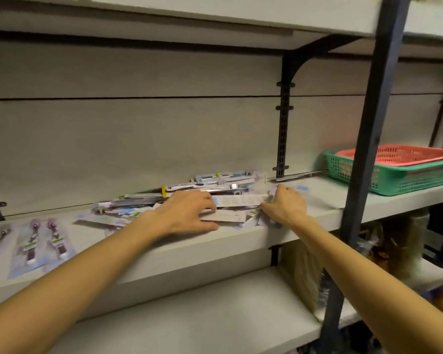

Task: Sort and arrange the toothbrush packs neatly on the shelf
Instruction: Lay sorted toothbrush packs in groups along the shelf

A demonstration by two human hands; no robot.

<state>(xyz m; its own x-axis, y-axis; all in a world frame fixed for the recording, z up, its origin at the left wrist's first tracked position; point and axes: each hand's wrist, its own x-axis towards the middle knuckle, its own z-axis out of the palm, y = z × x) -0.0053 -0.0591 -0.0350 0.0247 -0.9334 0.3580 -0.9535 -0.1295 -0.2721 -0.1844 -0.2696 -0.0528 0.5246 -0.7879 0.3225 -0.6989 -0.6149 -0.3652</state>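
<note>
A loose heap of toothbrush packs [189,200] lies on the middle shelf [241,241], running from near its front edge back toward the rear wall panel, the packs overlapping at mixed angles. The left hand [187,213] lies palm down on the heap's front part, fingers spread and nearly straight over the packs, thumb along the shelf surface near the front edge. The right hand [285,205] sits at the heap's right end with its fingers bent over the edges of a few packs; it looks to be gripping them, though the blur there makes the hold hard to confirm. To the left, apart from the heap, a row of purple toothbrush packs [33,244] lies flat side by side on the same shelf, heads pointing to the back. Further right, past a dark upright post [368,139], a green basket [394,177] rests on the shelf with a red basket [399,155] nested inside it.
</note>
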